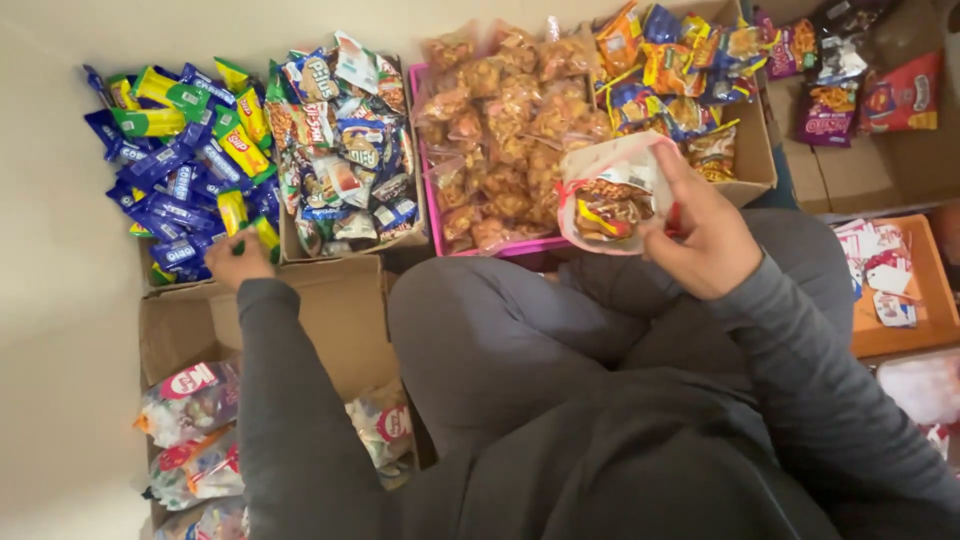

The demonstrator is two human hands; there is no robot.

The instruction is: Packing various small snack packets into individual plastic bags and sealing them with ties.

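Reaching at ten o'clock, our left hand [240,262] closes on a yellow-green packet [262,236]; our right hand [705,235] holds the clear snack bag [610,195].

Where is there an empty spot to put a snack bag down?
Bare cardboard flap between the left sleeve and the knee; bare floor at far left. The pink tray and blue packet pile are crammed.
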